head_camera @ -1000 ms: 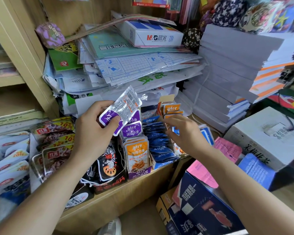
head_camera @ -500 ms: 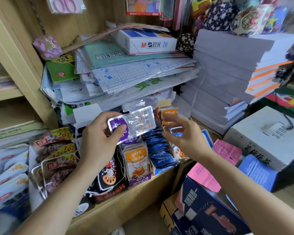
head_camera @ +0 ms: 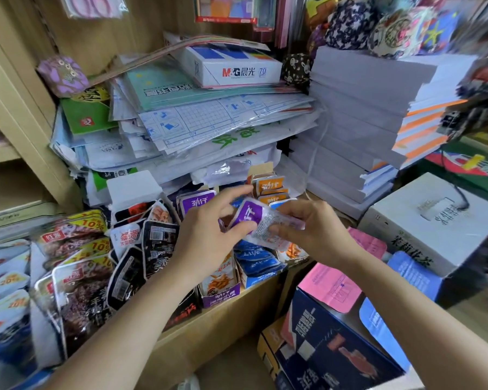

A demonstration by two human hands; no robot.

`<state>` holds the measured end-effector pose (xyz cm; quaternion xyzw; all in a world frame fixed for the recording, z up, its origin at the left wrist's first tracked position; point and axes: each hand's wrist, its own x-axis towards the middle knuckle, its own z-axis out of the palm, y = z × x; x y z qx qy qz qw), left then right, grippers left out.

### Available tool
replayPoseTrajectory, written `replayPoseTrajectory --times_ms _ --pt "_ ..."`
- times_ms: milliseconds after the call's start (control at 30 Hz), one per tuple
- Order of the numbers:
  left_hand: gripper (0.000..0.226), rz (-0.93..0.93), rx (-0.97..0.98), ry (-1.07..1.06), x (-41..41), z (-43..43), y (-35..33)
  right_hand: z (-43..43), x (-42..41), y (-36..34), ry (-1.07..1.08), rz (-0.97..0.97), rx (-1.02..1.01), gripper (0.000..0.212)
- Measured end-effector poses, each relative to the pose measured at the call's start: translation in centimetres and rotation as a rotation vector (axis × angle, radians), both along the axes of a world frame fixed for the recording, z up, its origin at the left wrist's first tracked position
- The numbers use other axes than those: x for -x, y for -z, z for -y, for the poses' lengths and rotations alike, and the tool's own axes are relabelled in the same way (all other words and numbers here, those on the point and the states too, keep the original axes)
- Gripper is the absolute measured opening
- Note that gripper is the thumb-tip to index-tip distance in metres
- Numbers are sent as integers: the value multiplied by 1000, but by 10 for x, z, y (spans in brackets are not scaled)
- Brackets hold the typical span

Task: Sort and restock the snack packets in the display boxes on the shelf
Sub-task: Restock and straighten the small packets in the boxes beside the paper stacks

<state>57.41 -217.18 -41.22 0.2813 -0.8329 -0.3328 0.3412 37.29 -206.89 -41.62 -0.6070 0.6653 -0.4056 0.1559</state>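
The left hand [head_camera: 209, 243] and right hand [head_camera: 319, 235] cover most of the purple box [head_camera: 220, 298] and the blue packets [head_camera: 257, 261] under them. The packets at the far left [head_camera: 6, 280] are too blurry to read. The purple packet [head_camera: 261, 220] is up over the boxes on the shelf [head_camera: 237, 319], between both hands. The left thumb holds its purple end and the right fingers [head_camera: 289, 213] curl around its clear end.

white box [head_camera: 231, 69] reads "m&g 晨光 70", snack packets [head_camera: 95, 226] "10%", purple packet [head_camera: 251, 213] "劲仔".
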Motion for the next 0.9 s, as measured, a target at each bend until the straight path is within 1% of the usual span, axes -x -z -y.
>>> replayPoseTrajectory --times_ms 67,133,233,300,367,467,533,567,633,667,733,800,867,900 --pt "55 -7 -30 -2 1 4 -1 -1 8 2 17 148 -33 6" --pt "50 19 11 -43 -1 10 1 -3 16 5 31 312 -41 12" --pt "36 114 169 -118 -5 19 4 -5 24 7 81 477 -34 20" --pt "34 206 263 -81 -8 20 5 -5 29 7 126 527 -18 24" --pt "43 307 304 -2 -7 17 8 -5 33 7 177 553 1 27" --pt "69 497 352 90 -2 10 14 -4 38 6 227 564 -2 36" --pt "82 620 398 128 2 9 19 -3 40 6 278 567 -3 33" --pt "84 671 417 135 4 9 21 -3 40 6 315 578 6 30" --pt "80 733 444 126 6 11 25 -1 44 6 396 614 42 22" --pt "75 739 450 121 7 11 25 -1 46 7 430 629 62 18" --pt "65 694 421 136 5 13 23 -1 48 7 468 650 86 11" --pt "55 573 327 146 -2 15 16 0 47 6 463 656 87 9" --pt "43 457 285 68 -13 18 8 2 42 6 434 660 88 8" --pt "39 416 311 -4 -19 20 4 4 38 5 415 661 87 8"
